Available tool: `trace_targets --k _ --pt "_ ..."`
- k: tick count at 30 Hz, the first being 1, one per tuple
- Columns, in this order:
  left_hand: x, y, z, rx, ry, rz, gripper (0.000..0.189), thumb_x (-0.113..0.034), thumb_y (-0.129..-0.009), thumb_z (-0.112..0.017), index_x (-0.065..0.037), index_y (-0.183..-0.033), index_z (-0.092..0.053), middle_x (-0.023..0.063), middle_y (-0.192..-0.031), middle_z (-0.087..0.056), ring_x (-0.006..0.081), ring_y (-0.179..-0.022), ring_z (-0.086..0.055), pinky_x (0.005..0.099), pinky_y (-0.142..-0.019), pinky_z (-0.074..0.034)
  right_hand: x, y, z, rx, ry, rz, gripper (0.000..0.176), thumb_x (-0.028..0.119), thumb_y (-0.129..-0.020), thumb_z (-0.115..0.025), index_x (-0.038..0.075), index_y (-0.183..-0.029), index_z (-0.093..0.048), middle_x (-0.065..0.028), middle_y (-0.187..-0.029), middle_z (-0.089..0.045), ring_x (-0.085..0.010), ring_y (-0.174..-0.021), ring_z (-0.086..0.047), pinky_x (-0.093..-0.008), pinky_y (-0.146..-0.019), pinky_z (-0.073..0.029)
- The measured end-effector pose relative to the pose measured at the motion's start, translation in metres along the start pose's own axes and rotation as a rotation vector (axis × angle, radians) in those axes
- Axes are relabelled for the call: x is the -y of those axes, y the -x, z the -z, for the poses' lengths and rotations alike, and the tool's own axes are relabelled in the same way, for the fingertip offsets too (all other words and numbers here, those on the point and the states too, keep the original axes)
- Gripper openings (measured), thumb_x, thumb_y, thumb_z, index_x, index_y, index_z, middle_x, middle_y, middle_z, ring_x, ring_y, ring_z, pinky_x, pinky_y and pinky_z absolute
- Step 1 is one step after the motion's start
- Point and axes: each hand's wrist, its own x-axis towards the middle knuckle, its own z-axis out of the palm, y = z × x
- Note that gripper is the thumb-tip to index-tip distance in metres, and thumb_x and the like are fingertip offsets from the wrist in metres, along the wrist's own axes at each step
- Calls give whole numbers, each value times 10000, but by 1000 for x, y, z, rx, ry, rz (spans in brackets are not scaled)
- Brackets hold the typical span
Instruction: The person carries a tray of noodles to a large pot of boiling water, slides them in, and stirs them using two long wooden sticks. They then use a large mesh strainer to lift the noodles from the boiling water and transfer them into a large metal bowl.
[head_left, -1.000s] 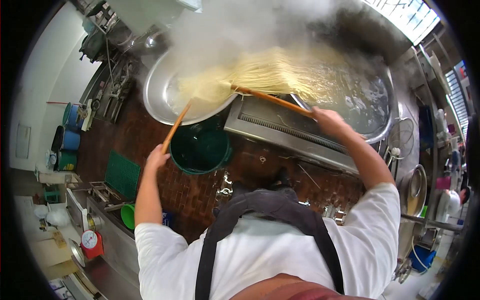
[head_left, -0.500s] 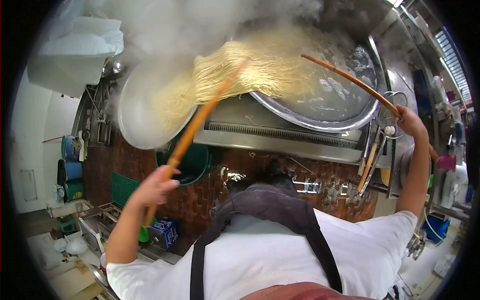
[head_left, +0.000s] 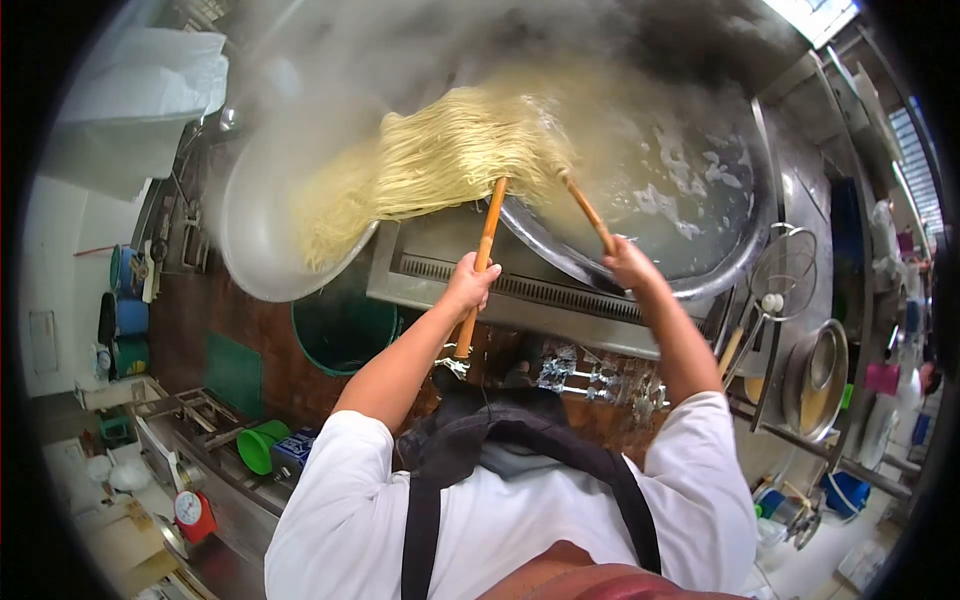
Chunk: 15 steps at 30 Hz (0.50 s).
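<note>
A thick bundle of pale yellow noodles stretches from the large round wok of foamy water on the right to a pale round bowl on the left. My left hand is closed around a wooden stick, whose far tip meets the lower edge of the noodles. In my right hand is a second wooden stick, its tip at the right end of the bundle over the wok. Steam hides the far side of both vessels and part of the noodles.
Below the bowl stands a dark green bucket. On the right counter lie wire strainers and a metal bowl. A red scale and a green tub are at lower left. The metal stove edge runs before me.
Both hands have moved inward, the left one to the right and upward, the right one to the left. The stick tips now meet near the noodles' right end.
</note>
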Motion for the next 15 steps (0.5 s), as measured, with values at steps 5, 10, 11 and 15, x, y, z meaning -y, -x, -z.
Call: trace_targets --k 5,10,11,15 --pt "-5 28 44 -51 76 -137 292 -159 -952 -660 -62 -1130 -450 -4 -619 -461 90 -366 -406 269 -314 -339 141 39 -43 -1 -227 134 166 133 -866 -647 50 -939 -522 -9 -702 -489 -142 -584 -500 -331 -532 -438" --pt "-31 109 121 -119 147 -229 275 -151 -943 -667 -51 -1114 -476 -7 -605 -463 85 -376 -415 261 -327 -344 272 87 -72 111 -245 87 245 178 -875 -644 8 -1028 -558 -114 -814 -604 -244 -754 -602 -396 -694 -492" --pt "-33 124 134 -145 152 -246 266 -152 -942 -668 -48 -1109 -489 -5 -613 -472 87 -385 -423 258 -336 -348 285 92 -81 103 -219 138 241 178 -874 -648 11 -1022 -558 -113 -813 -604 -243 -754 -602 -397 -698 -492" --pt "-57 173 211 -248 250 -283 273 -158 -940 -676 -41 -1116 -504 -5 -624 -479 83 -400 -426 255 -344 -354 379 103 -117 133 -117 302 253 187 -874 -650 7 -1036 -573 -124 -830 -618 -242 -779 -619 -396 -710 -498"
